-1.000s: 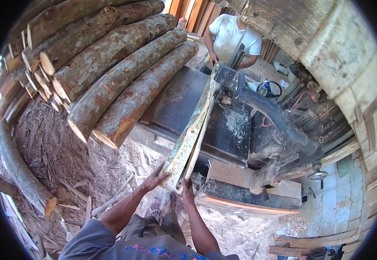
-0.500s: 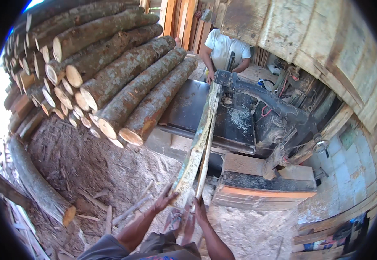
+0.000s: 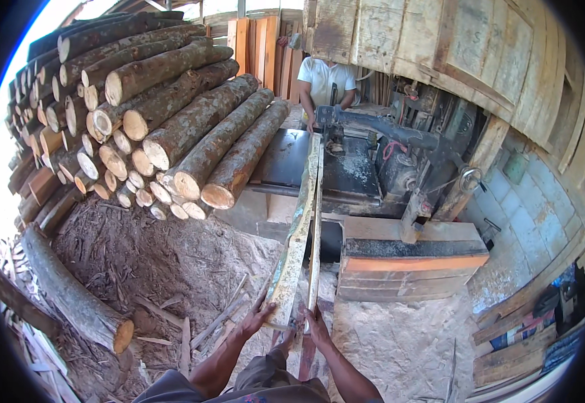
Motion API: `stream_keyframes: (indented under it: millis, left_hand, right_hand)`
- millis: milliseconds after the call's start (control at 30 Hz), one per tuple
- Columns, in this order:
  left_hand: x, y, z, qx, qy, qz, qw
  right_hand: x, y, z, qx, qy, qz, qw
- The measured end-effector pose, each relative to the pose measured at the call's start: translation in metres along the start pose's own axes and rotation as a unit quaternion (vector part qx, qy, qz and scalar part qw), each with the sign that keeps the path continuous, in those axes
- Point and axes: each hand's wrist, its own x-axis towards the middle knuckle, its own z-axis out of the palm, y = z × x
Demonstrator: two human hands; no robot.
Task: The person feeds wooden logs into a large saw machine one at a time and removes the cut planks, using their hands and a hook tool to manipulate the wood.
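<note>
My left hand [image 3: 258, 315] grips the near end of a long, rough, pale board [image 3: 294, 245] with mottled bark-like patches on it. My right hand [image 3: 314, 321] holds the end of a narrow strip [image 3: 315, 258] alongside it, with a thin gap between the two pieces. Both pieces run away from me across the dark metal table [image 3: 282, 154] of a band saw [image 3: 400, 138]. Across the table, a person in a white shirt [image 3: 316, 84] stands with a hand [image 3: 311, 122] at the far end of the board.
A tall stack of logs [image 3: 131, 124] rises on the left, above a bent log [image 3: 74, 289] on the debris-covered ground [image 3: 158, 255]. A wooden box base [image 3: 410, 269] sits right of the board. Wooden panels [image 3: 427, 33] overhang the saw, and a block wall [image 3: 527, 208] stands at right.
The camera view has lifted, showing more of the log stack and background. My hands and the board ends now sit lower and further right in the picture, still held.
</note>
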Motion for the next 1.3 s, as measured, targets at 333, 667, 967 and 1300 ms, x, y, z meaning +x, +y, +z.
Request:
stream_keyframes:
  millis: [333,667,967,1300]
  left_hand:
    - [-0.124,-0.053,0.056,-0.127,-0.046,-0.100,0.986]
    - [0.090,-0.017,0.033,-0.256,-0.019,-0.073,0.964]
    - [0.468,0.028,-0.036,-0.321,-0.006,-0.007,0.947]
    - [0.393,-0.041,0.142,-0.038,-0.016,0.160,0.986]
  right_hand:
    - [-0.168,0.068,0.001,-0.104,0.062,-0.064,0.991]
    - [-0.143,0.103,-0.084,-0.151,0.313,0.284,0.894]
    - [-0.186,0.087,-0.067,-0.374,0.403,0.343,0.762]
    - [-0.249,0.102,-0.081,-0.363,0.486,0.383,0.696]
